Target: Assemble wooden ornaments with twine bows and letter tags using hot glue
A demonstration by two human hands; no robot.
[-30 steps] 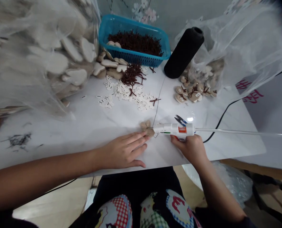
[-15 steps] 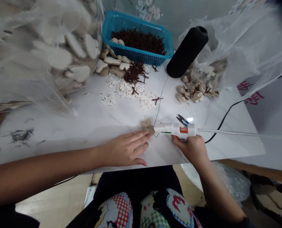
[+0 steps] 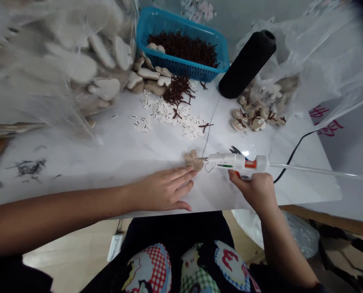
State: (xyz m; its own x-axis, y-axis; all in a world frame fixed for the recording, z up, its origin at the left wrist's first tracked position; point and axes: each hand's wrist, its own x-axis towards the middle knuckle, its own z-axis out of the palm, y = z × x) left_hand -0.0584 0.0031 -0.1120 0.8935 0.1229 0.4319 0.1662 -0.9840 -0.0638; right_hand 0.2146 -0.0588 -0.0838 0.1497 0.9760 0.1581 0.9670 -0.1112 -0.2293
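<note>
Left hand (image 3: 170, 189): laid flat, fingers extended, fingertips on the near edge of the lobed beige piece (image 3: 194, 157).
Right hand (image 3: 259, 190): wrapped round the handle of the hot glue gun (image 3: 225, 159).
Gun's axis: crosswise, nozzle pointing left, its tip at the piece beyond the left fingertips; contact unclear.
Glue stick (image 3: 309, 170): trailing rightward past the right hand.

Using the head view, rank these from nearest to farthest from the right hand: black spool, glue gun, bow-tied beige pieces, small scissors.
1. Glue gun: held in the right hand.
2. Small scissors: just beyond the glue gun, partly hidden by it.
3. Bow-tied beige pieces: farther back, past the scissors.
4. Black spool: farthest, behind the pieces and toward the left.
</note>
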